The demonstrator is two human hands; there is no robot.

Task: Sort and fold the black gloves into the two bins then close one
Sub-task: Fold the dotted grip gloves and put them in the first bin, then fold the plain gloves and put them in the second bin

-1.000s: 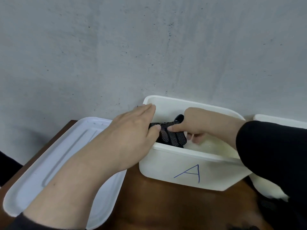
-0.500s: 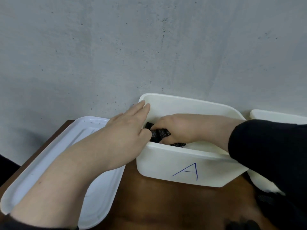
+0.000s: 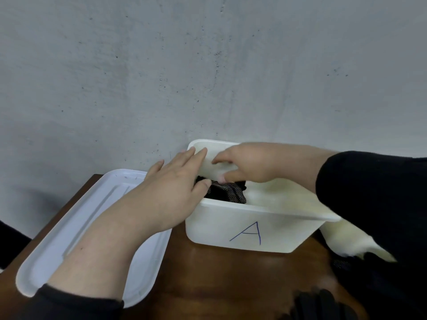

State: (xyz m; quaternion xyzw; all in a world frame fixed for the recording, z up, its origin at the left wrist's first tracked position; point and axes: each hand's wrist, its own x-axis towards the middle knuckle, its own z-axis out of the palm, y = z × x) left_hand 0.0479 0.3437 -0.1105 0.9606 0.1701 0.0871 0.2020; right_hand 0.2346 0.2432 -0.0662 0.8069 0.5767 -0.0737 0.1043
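1. White bin marked "A" (image 3: 251, 229) stands on the brown tabletop (image 3: 219, 278) against a grey wall (image 3: 208, 65)
2. Black gloves (image 3: 227, 192), dotted grip pattern showing, lie inside bin A at its left end
3. Left hand (image 3: 175, 183) reaches over the bin's left rim, fingers extended flat, thumb tip touching the gloves; holds nothing
4. Right hand (image 3: 245, 163) hangs above the gloves inside the bin, fingers loosely curled; whether it touches the fabric cannot be told
5. White lid (image 3: 76, 229) lies flat on the tabletop left of bin A, under the left forearm
6. Second white bin (image 3: 346, 239) sits right of bin A, mostly hidden by the black sleeve (image 3: 374, 204)
7. More black gloves (image 3: 323, 303) lie at the near right edge, blurred
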